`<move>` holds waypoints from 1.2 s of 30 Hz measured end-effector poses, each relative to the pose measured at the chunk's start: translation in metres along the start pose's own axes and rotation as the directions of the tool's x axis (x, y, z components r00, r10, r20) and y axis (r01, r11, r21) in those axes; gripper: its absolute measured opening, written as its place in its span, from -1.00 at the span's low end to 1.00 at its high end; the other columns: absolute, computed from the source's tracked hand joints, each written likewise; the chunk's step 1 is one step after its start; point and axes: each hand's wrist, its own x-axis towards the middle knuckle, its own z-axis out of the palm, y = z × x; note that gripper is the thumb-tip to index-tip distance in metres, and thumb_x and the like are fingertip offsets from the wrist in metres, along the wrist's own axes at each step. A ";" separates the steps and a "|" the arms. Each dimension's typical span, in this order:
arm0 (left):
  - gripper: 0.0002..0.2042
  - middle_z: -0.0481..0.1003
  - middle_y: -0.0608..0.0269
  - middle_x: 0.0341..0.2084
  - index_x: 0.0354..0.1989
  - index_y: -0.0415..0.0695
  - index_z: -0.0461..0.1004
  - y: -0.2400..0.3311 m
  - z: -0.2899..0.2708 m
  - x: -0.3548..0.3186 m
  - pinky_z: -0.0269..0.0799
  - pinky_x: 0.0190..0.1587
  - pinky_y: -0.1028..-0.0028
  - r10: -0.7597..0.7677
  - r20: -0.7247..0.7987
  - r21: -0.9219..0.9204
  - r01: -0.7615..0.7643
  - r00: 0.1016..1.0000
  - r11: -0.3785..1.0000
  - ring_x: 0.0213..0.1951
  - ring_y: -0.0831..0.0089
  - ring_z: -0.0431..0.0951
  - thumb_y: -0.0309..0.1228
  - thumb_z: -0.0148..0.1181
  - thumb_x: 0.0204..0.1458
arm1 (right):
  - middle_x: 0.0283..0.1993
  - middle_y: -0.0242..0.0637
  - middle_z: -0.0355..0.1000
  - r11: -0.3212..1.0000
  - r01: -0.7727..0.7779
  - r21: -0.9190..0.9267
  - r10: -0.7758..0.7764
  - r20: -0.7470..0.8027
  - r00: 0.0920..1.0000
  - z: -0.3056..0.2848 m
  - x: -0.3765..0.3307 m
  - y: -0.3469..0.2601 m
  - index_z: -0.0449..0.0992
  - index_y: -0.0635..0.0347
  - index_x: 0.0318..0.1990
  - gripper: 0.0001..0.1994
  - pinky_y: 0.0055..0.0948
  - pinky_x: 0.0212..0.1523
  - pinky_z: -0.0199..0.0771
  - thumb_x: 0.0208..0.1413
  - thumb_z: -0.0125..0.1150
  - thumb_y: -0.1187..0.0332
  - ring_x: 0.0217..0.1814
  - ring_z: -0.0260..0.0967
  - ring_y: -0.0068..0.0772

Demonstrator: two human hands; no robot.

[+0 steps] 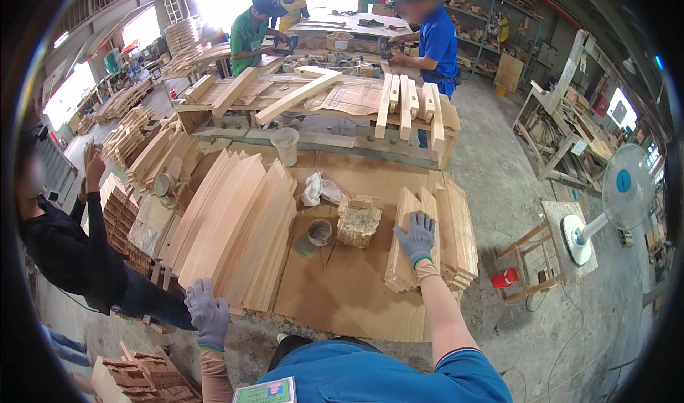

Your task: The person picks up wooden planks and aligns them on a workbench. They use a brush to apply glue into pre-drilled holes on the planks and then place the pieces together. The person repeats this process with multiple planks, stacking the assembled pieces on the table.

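My right hand point(417, 238), in a grey work glove, lies flat on the top of the right stack of wooden boards point(456, 232), its fingers stretched out. My left hand point(207, 315), gloved the same way, is at the near end of the larger left stack of pale wooden boards point(231, 221). Its fingers are extended and it grips nothing that I can see. Between the stacks, on a cardboard sheet point(342, 300), stand a small cup point(319, 232) and a rough wooden block point(358, 221). Crumpled white plastic point(320, 189) lies behind them.
Beyond stands a workbench point(335, 141) with wooden pieces point(402, 104) and a clear plastic cup point(285, 147). Two co-workers handle tools across it. Another person point(85, 239) stands at left. At right are a fan point(605, 203) and a red container point(504, 278).
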 end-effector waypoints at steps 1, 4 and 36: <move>-0.45 0.25 -0.05 0.15 0.13 -0.22 0.29 -0.002 0.002 0.000 0.08 0.23 0.03 0.001 -0.001 0.010 -0.001 1.000 1.000 0.20 -0.11 0.19 -0.38 0.09 -0.14 | 0.08 -0.11 0.26 1.000 0.001 0.003 -0.001 0.009 1.000 0.000 0.000 -0.001 0.39 0.22 -0.02 -0.42 -0.06 0.31 -0.07 -0.13 0.19 -0.03 0.20 0.11 -0.03; -0.45 0.25 -0.05 0.15 0.13 -0.22 0.29 -0.001 0.002 0.001 0.07 0.23 0.03 0.008 0.005 0.009 -0.008 1.000 1.000 0.20 -0.11 0.18 -0.37 0.09 -0.13 | 0.08 -0.11 0.26 1.000 -0.004 -0.003 0.004 0.009 1.000 -0.001 0.000 0.000 0.39 0.22 -0.03 -0.42 -0.06 0.31 -0.06 -0.13 0.19 -0.03 0.20 0.11 -0.04; -0.47 0.25 -0.08 0.15 0.13 -0.24 0.31 -0.003 0.003 0.001 0.08 0.23 0.04 0.016 -0.004 -0.004 -0.016 1.000 1.000 0.20 -0.13 0.18 -0.34 0.08 -0.10 | 0.07 -0.10 0.25 1.000 0.004 -0.005 -0.005 -0.031 1.000 0.001 -0.001 0.001 0.39 0.22 -0.03 -0.43 -0.05 0.30 -0.04 -0.12 0.19 -0.02 0.18 0.13 -0.01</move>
